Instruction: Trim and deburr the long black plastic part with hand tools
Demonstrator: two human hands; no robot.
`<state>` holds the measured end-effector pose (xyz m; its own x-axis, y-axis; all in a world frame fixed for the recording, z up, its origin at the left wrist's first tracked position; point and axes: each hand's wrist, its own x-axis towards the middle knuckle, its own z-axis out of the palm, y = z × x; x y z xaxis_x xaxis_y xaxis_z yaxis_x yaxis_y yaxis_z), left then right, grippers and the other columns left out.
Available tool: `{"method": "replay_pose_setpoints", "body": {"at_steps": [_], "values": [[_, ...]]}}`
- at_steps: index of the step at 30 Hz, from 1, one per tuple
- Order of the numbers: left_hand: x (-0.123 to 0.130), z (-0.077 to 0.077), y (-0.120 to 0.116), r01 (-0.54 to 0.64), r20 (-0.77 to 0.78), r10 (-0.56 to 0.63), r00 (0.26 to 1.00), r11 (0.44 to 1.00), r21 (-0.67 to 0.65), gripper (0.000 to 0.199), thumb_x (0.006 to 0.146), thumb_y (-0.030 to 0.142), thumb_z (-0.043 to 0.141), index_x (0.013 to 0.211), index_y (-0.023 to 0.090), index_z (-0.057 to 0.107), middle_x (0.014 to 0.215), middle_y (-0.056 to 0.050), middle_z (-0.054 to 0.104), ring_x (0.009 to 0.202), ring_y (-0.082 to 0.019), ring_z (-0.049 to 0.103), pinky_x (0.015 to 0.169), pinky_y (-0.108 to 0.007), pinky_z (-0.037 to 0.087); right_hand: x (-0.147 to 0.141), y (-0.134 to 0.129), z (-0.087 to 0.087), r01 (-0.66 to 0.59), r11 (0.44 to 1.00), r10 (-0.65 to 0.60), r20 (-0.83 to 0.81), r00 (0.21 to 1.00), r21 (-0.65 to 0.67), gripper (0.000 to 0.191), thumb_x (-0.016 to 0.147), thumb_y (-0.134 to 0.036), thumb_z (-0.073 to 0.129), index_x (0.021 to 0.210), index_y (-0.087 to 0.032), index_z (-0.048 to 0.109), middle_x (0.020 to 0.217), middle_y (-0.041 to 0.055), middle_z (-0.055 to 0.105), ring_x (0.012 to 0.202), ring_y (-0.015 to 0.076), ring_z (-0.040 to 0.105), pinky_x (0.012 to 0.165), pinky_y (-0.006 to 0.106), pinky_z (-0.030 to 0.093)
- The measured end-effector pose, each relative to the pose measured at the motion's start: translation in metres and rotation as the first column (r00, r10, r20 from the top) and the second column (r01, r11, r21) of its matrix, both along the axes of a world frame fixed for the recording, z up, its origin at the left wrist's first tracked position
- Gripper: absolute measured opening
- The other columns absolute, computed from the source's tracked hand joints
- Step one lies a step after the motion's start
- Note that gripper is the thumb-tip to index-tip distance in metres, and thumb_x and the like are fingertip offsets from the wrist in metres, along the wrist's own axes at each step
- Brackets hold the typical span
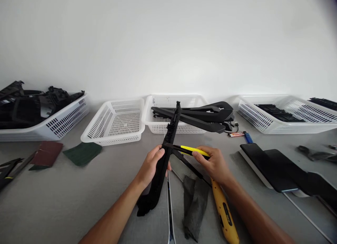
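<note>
My left hand point(152, 165) is wrapped round a long black plastic part point(160, 170), which slants from the lower left up to the centre basket. In my right hand point(214, 164) is a black and yellow tool point(193, 151); its dark tip touches the part just beside my left thumb. Below my right hand lies a yellow-handled tool point(223, 212), with a dark grey cloth point(195, 205) to its left. Several similar black parts point(202, 116) rest across the white centre basket point(175, 129).
A white basket point(113, 139) stands left of centre, another with black parts point(65, 119) at far left, a third point(292, 128) at right. Red point(48, 153) and green point(83, 153) sheets lie left. A phone point(268, 167) and blue object point(248, 137) lie right.
</note>
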<state>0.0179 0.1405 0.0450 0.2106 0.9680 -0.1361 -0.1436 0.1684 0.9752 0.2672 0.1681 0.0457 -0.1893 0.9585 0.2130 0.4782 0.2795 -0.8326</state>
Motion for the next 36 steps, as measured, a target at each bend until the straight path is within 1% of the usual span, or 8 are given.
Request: {"method": "replay_pose_setpoints", "body": {"at_steps": [4, 10, 15, 19, 24, 28, 32, 36], "values": [[-0.0009, -0.0028, 0.0022, 0.021, 0.056, -0.017, 0.998, 0.998, -0.067, 0.043, 0.091, 0.064, 0.06, 0.094, 0.022, 0.053, 0.063, -0.003, 0.073, 0.045, -0.015, 0.062, 0.046, -0.024, 0.046, 0.0015, 0.0001, -0.0016, 0.066, 0.997, -0.065, -0.009, 0.998, 0.033, 0.047, 0.095, -0.056, 0.059, 0.078, -0.015, 0.076, 0.065, 0.0004, 0.055, 0.061, 0.0144, 0.045, 0.056, 0.028, 0.033], [-0.0015, -0.0027, 0.0057, 0.026, 0.069, -0.018, 0.997, 0.992, -0.123, 0.044, 0.084, 0.062, 0.066, 0.094, 0.02, 0.058, 0.058, -0.004, 0.072, 0.043, -0.016, 0.06, 0.042, -0.024, 0.043, 0.0014, -0.0011, -0.0008, 0.016, 0.999, -0.016, -0.019, 1.0, 0.033, 0.044, 0.094, -0.054, 0.061, 0.08, -0.016, 0.077, 0.064, 0.0001, 0.057, 0.059, 0.0143, 0.046, 0.055, 0.027, 0.033], [-0.0018, -0.0038, 0.0047, 0.019, 0.058, -0.013, 0.998, 0.993, -0.113, 0.037, 0.087, 0.056, 0.064, 0.094, 0.02, 0.061, 0.058, -0.003, 0.072, 0.043, -0.015, 0.056, 0.041, -0.023, 0.04, 0.0011, -0.0016, 0.0036, 0.098, 0.993, -0.096, -0.03, 0.995, 0.071, 0.043, 0.094, -0.053, 0.061, 0.077, -0.016, 0.075, 0.063, 0.0, 0.055, 0.059, 0.0142, 0.045, 0.054, 0.027, 0.032], [-0.0021, -0.0043, 0.0043, 0.002, 0.057, 0.004, 0.998, 0.995, -0.095, 0.034, 0.085, 0.048, 0.064, 0.1, 0.018, 0.065, 0.059, -0.003, 0.072, 0.045, -0.014, 0.053, 0.042, -0.022, 0.036, 0.0013, -0.002, 0.0037, 0.025, 0.999, -0.025, -0.01, 1.0, 0.043, 0.044, 0.093, -0.053, 0.061, 0.078, -0.015, 0.077, 0.063, 0.0006, 0.057, 0.058, 0.0144, 0.047, 0.055, 0.027, 0.034], [-0.0039, -0.0033, 0.0056, 0.018, 0.065, -0.013, 0.998, 0.997, -0.08, 0.042, 0.082, 0.042, 0.062, 0.112, 0.013, 0.065, 0.06, -0.003, 0.072, 0.044, -0.014, 0.049, 0.042, -0.023, 0.034, 0.0014, -0.002, 0.0028, 0.099, 0.992, -0.099, -0.007, 0.995, 0.075, 0.044, 0.093, -0.053, 0.06, 0.077, -0.015, 0.077, 0.062, -0.0002, 0.055, 0.058, 0.0138, 0.045, 0.054, 0.027, 0.032], [-0.0045, -0.0042, 0.0068, 0.073, 0.147, -0.062, 0.987, 0.995, -0.065, 0.05, 0.076, 0.038, 0.064, 0.122, 0.016, 0.06, 0.063, -0.001, 0.074, 0.041, -0.014, 0.051, 0.041, -0.024, 0.037, -0.0004, -0.0029, 0.004, 0.001, 0.999, -0.001, -0.009, 1.0, 0.049, 0.044, 0.093, -0.053, 0.06, 0.077, -0.015, 0.077, 0.062, 0.0001, 0.057, 0.058, 0.0139, 0.046, 0.054, 0.027, 0.033], [-0.0027, -0.0046, 0.0081, 0.069, 0.099, -0.065, 0.993, 0.997, -0.043, 0.036, 0.085, 0.053, 0.066, 0.098, 0.019, 0.061, 0.057, -0.002, 0.071, 0.039, -0.013, 0.051, 0.04, -0.024, 0.037, 0.0, -0.0026, 0.0047, 0.043, 0.998, -0.042, -0.021, 0.999, 0.048, 0.045, 0.093, -0.055, 0.061, 0.077, -0.015, 0.076, 0.061, 0.0, 0.056, 0.057, 0.0141, 0.046, 0.054, 0.027, 0.033], [-0.0011, -0.0036, 0.0077, 0.015, -0.002, -0.015, 1.0, 0.999, -0.051, 0.05, 0.088, 0.069, 0.067, 0.076, 0.022, 0.056, 0.051, -0.002, 0.066, 0.04, -0.012, 0.05, 0.041, -0.023, 0.037, 0.0002, -0.0029, 0.0053, 0.03, 0.999, -0.029, -0.017, 0.999, 0.045, 0.045, 0.093, -0.055, 0.06, 0.077, -0.015, 0.076, 0.064, 0.0015, 0.059, 0.059, 0.0153, 0.048, 0.055, 0.028, 0.035]]}}
